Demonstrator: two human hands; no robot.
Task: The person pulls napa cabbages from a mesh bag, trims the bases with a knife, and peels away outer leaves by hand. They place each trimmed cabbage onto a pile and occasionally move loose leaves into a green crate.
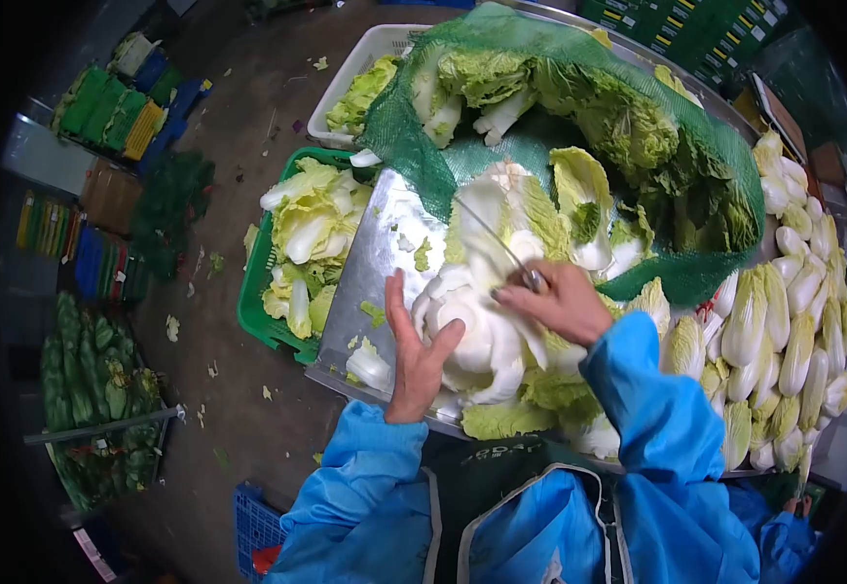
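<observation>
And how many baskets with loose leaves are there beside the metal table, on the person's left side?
2: the green basket against the table, and the white basket farther forward, partly behind the green net. More may be hidden.

Room on the tabletop (348, 316) (scraps (423, 255) aside) lies left of the cabbage (470, 336); netting (399, 136) blocks beyond.

The knife (491, 234) handle is mostly concealed by the right hand (562, 301). A 2nd person's blue sleeve (786, 541) is cut off at the lower right. Printing on the apron (497, 450) is too small to read.
</observation>
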